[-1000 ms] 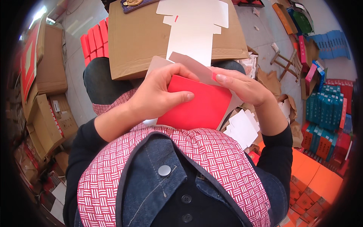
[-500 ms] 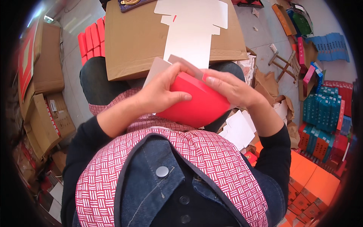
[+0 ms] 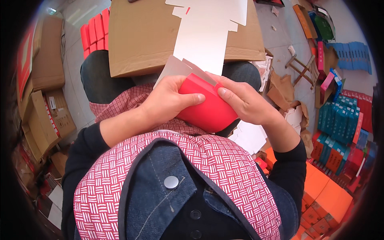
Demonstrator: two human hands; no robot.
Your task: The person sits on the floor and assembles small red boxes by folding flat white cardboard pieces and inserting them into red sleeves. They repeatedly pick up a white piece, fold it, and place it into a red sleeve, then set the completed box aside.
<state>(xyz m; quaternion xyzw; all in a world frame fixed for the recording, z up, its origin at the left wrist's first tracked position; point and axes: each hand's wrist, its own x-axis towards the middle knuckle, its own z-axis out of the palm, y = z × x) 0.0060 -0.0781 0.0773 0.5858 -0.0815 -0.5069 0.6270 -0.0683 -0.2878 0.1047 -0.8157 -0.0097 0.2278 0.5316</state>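
Observation:
Over my lap I hold a red card box [image 3: 212, 112], partly folded, its pale inner flaps sticking up at the far end. My left hand [image 3: 167, 98] grips its left side, thumb lying on the red face and fingers hidden behind. On the right, my right hand [image 3: 244, 100] is closed on the box's upper corner, with the thumb pressed at the folded edge. Just beyond, a flat die-cut card sheet [image 3: 202, 42], white side up, rests on a large brown cardboard box [image 3: 140, 44] in front of my knees.
Red boxes [image 3: 94, 34] stand in rows beyond my left knee. An opened carton [image 3: 44, 116] sits at left. To the right are white card pieces [image 3: 250, 136], a small wooden stool [image 3: 300, 70], stacked teal boxes [image 3: 340, 116] and orange boxes [image 3: 326, 194].
My right hand has drawn back slightly, its thumb now bent onto the box's corner. The red box has tilted, so less of its face shows. The view has shifted a little.

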